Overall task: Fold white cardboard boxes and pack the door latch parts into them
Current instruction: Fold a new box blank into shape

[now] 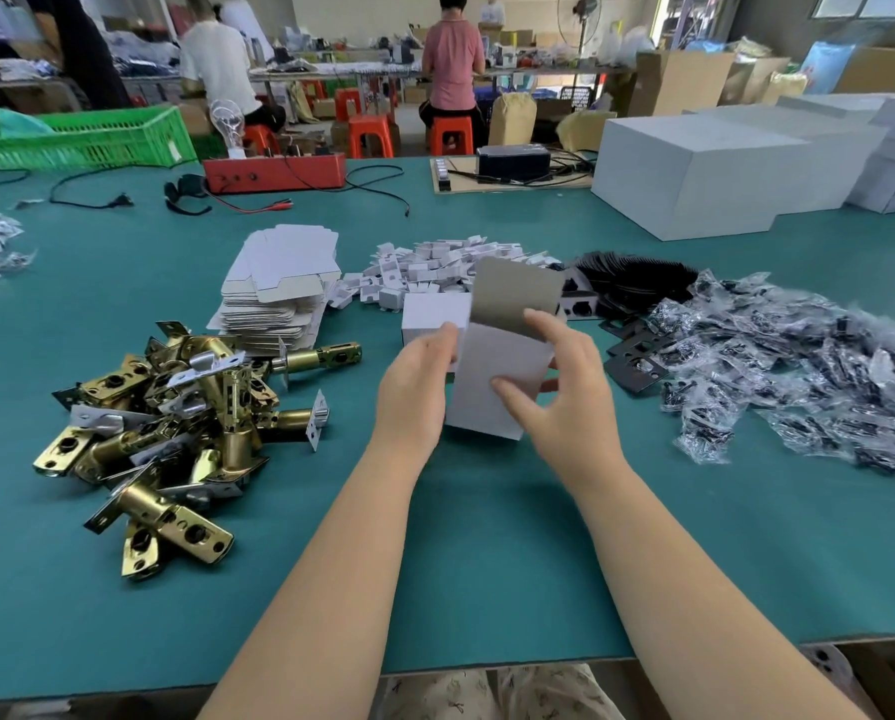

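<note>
A white cardboard box (492,376) is being folded at the centre of the frame, above the green table (487,537).

At lower left the brass latch parts (164,433) are being kept within reach for packing. The box is being steadied by the left hand (416,381), fingers curled round its side, while it is being pinched by the right hand (564,387), apparently so the grey-lined flap (518,293) can be bent.

Your worktop (487,537) is covered in teal matting. At nine o'clock lies a heap of brass door latches (169,433). At eleven sits a stack of flat box blanks (279,288), and at twelve a scatter of small white card inserts (435,272). Black plates (632,304) lie at one, bagged screws (798,366) at two to three. Farther off: big white boxes (720,174), a red tester box (273,171), a green crate (81,140).
</note>
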Tool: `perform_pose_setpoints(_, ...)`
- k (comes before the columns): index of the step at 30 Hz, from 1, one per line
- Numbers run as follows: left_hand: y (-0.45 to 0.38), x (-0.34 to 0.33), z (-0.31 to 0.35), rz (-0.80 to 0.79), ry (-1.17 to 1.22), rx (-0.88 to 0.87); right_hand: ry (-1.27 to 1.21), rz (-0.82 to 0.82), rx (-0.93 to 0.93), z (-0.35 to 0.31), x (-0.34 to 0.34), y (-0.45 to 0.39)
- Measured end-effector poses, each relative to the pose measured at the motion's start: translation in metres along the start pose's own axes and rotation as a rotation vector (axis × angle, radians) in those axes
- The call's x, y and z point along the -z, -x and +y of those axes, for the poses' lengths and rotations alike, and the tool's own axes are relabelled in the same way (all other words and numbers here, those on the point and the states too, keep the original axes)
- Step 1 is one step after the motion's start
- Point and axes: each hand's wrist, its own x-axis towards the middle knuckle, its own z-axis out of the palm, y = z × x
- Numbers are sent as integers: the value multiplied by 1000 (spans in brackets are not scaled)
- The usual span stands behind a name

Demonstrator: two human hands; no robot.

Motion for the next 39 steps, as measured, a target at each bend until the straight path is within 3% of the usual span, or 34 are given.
perform_pose_setpoints(4, 7, 0, 3, -76, 150, -141, 136, -80, 47, -7, -10, 5)
perform_pose_setpoints(8, 4, 2, 4, 9, 209, -68, 148, -93, 40, -9, -9, 7)
perform_pose_setpoints(13, 2, 3, 5, 73, 218, 26, -1, -116, -133, -8, -9, 5)
perform_pose_setpoints(18, 8, 0, 3, 50, 151, -235, -181, -111, -238, -9, -13, 12)
perform_pose_setpoints(24, 8, -7, -5, -165, -36, -219, -170, -174, -199, -10, -11, 10)
perform_pose_setpoints(27, 7, -8, -5, -108, -71, -236, -174, -188, -173, -10, -13, 11)
perform_pose_setpoints(32, 13, -8, -5, 96, 26, -215, -212, -28, -169, -14, -12, 8)
perform_pose_setpoints(39, 14, -8, -1, 100, -18, -403, -139, -14, -54, -13, -9, 10)
